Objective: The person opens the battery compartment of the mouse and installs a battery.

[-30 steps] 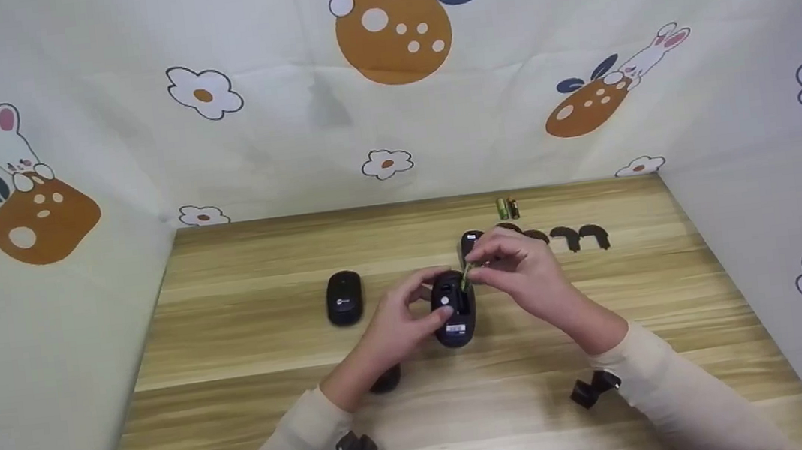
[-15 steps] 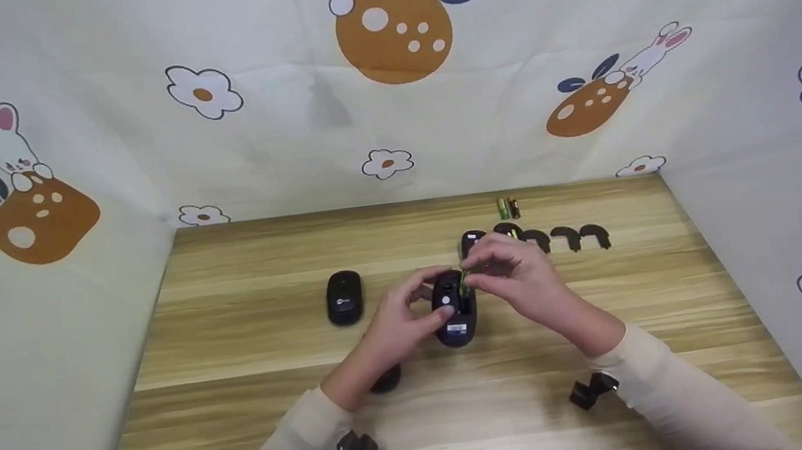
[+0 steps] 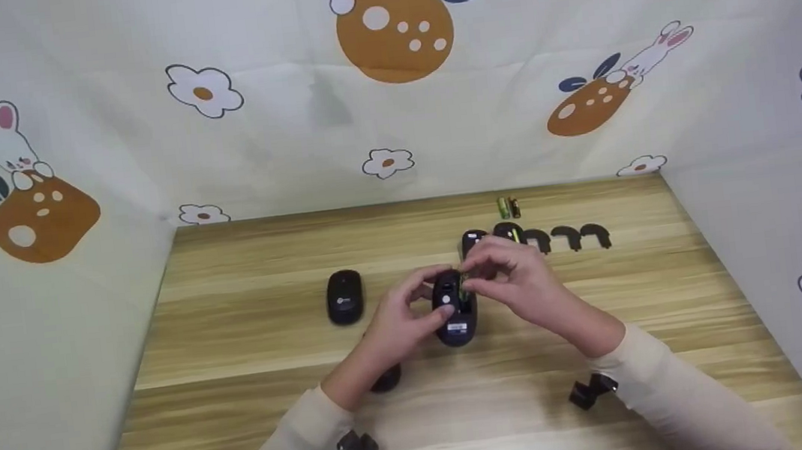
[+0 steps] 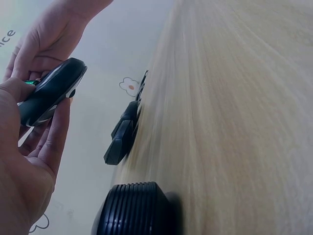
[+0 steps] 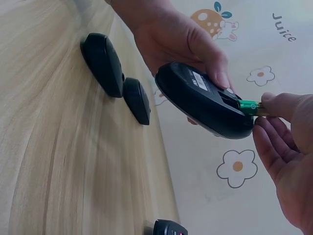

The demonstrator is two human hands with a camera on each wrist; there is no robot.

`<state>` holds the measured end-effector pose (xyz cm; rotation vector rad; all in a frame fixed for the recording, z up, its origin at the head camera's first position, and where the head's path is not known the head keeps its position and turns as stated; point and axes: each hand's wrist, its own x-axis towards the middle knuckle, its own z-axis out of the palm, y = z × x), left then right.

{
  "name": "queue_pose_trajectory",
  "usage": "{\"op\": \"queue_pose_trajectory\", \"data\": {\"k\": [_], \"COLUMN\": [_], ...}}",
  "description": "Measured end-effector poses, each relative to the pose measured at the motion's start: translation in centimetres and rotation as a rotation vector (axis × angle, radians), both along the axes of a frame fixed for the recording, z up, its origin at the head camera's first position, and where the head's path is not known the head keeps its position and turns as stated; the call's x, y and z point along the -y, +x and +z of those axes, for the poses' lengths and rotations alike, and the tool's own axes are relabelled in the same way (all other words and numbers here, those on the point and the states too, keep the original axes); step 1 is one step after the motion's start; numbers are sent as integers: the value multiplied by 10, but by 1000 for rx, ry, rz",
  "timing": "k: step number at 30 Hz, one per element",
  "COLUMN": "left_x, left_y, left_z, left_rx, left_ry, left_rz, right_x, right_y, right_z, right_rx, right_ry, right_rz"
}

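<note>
My left hand [image 3: 408,310] grips a black computer mouse [image 3: 457,333] by its sides, underside up, with the thumb lying on the underside. The battery slot in it is uncovered. My right hand [image 3: 516,272] pinches a green battery [image 5: 248,106] between thumb and fingers. In the right wrist view, one end of the battery is inside the slot while the other end tilts out. The left wrist view shows the mouse [image 4: 51,93] held above the table, with only a sliver of green battery [image 4: 32,82] visible past the thumb.
One black mouse [image 3: 344,297] lies left of the hands; another [image 3: 386,379] is partly under the left forearm. Behind the right hand are two upturned mice, one [image 3: 473,238] beside the other [image 3: 507,231]. Several curved black covers [image 3: 566,238] and two batteries [image 3: 509,207] lie at the back right.
The right hand has shifted slightly left and brought the battery down from above the mouse, partly into its slot. The left hand and the mouse have stayed nearly still.
</note>
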<state>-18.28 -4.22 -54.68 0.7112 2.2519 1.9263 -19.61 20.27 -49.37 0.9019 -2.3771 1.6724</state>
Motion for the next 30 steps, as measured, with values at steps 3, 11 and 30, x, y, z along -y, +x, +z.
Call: {"op": "queue_pose_trajectory", "data": {"k": [3, 11, 30], "left_x": [0, 0, -1], "left_y": [0, -1, 1], "left_z": [0, -2, 0], "left_rx": [-13, -3, 24], "left_ry": [-4, 3, 89], "left_rz": [4, 8, 18], "right_x": [0, -1, 2], "right_y": [1, 2, 3], "right_z": [-1, -5, -14], "right_rx": [-16, -26, 86], "right_ry": [24, 78, -8], "right_rz": [24, 29, 31]}}
